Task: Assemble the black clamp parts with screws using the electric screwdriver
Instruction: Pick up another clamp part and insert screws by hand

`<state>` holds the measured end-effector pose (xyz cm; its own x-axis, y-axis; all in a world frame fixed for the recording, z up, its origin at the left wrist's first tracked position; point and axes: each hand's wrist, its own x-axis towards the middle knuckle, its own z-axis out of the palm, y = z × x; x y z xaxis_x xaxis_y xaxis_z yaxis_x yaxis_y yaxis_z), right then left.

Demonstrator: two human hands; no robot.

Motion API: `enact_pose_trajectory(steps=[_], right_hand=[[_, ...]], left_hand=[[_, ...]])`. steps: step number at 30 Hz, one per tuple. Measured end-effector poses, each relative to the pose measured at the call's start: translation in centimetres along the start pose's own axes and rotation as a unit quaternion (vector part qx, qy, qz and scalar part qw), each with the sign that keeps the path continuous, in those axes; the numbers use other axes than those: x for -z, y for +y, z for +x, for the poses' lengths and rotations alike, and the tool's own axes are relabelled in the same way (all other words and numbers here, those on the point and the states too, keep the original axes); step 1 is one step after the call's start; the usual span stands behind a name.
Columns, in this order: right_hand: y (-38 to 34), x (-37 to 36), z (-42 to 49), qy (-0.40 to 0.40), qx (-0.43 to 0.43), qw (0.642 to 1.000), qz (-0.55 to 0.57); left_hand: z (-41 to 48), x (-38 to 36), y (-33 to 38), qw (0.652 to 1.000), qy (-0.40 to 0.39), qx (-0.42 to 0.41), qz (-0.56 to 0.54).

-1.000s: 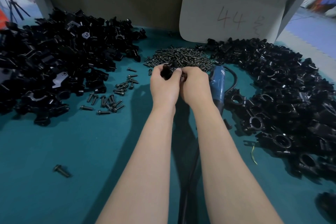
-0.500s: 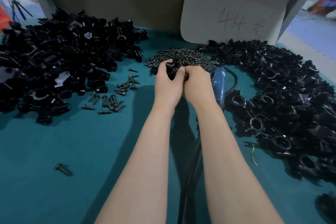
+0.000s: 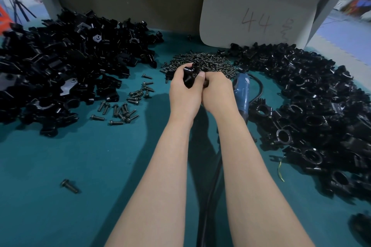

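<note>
"Where is the black clamp part (image 3: 189, 74)?"

"The left hand (image 3: 184, 96) holds it, fingers and thumb wrapped round it, over the middle of the green table (image 3: 80, 156)."

"And the right hand (image 3: 217, 94)?"

"It is pressed up against the left one with its fingers curled under. I can't tell what they hold."

"What is close by?"

"The blue electric screwdriver (image 3: 242, 94) lies just right of the right hand, and its black cord (image 3: 210, 186) runs near, between the arms. A heap of screws (image 3: 208, 62) sits just behind the hands. Some loose screws (image 3: 124, 106) lie to the left."

"And farther out?"

"A big pile of black parts (image 3: 60, 66) on the left, a pile of ring clamps (image 3: 311, 106) on the right, one lone screw (image 3: 69, 185) near left, and a grey card (image 3: 257, 14) marked 44 at the back."
</note>
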<state>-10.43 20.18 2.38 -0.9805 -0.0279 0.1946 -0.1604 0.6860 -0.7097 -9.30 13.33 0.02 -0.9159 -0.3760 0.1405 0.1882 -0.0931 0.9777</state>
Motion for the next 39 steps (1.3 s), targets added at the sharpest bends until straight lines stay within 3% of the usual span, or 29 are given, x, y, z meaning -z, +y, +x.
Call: enact_pose_trajectory(steps=[9,15,20,23,27,32,39], right_hand=[[-0.2,-0.2,0.0,-0.007,0.000,1.000,-0.007],[0.3,0.6,0.5,-0.080,-0.004,0.997,-0.024],[0.9,1.1,1.0,0.019,-0.003,0.996,0.092],[0.2,1.0,0.8,0.041,0.021,0.992,0.115],[-0.4,1.1,0.6,0.036,0.037,0.998,0.043],[-0.5,0.9,0.5,-0.018,0.044,0.999,0.010],[-0.1,1.0,0.8,-0.011,0.022,0.997,0.073]], left_hand=[[0.1,0.2,0.1,1.000,0.012,0.015,0.010],[0.4,0.6,-0.2,0.998,0.037,0.042,0.013],[0.6,0.9,-0.3,0.995,0.045,0.080,-0.025],[0.5,0.7,-0.3,0.997,0.047,0.066,-0.004],[0.5,0.6,-0.7,0.997,0.055,0.017,0.051],[0.4,0.4,-0.9,0.993,0.048,-0.008,0.110],[0.0,0.3,-0.8,0.991,0.038,-0.015,0.131]])
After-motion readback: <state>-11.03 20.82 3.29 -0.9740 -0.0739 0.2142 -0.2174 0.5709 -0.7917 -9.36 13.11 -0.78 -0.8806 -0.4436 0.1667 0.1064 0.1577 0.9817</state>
